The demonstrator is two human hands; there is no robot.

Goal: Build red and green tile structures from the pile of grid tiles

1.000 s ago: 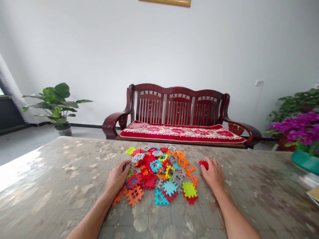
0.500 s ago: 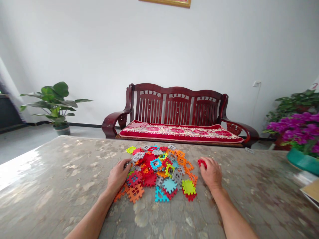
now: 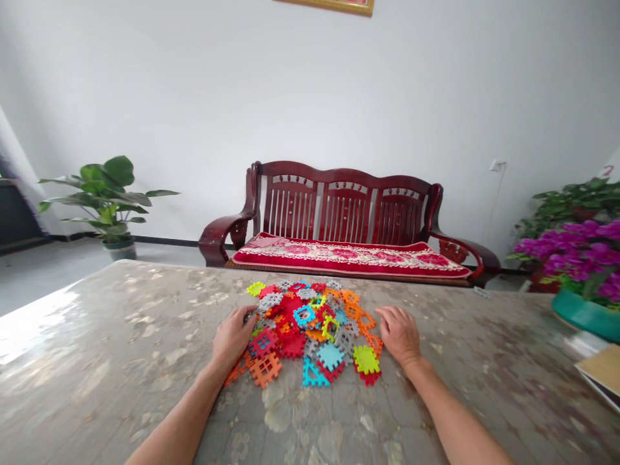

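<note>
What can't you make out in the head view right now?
All in the head view:
Left hand: its fingers hide whether it grips anything.
Right hand: its palm hides anything beneath it.
Lower tiles: covered by those above.
Picture frame: cut off by the top edge.

The interlocking plastic tiles (image 3: 310, 329) between my left hand (image 3: 233, 339) and right hand (image 3: 398, 334) are a jumble of red, orange, grey, turquoise and lime green, with some yellow. The tabletop (image 3: 121, 336) beneath them is mottled beige and grey. Ahead, the wooden sofa (image 3: 310, 169) is a deep reddish brown, and its cushion (image 3: 349, 256) is red with pink roses and a cream border. To my right, magenta flowers (image 3: 576, 255) rise from a teal pot (image 3: 586, 316).
</note>
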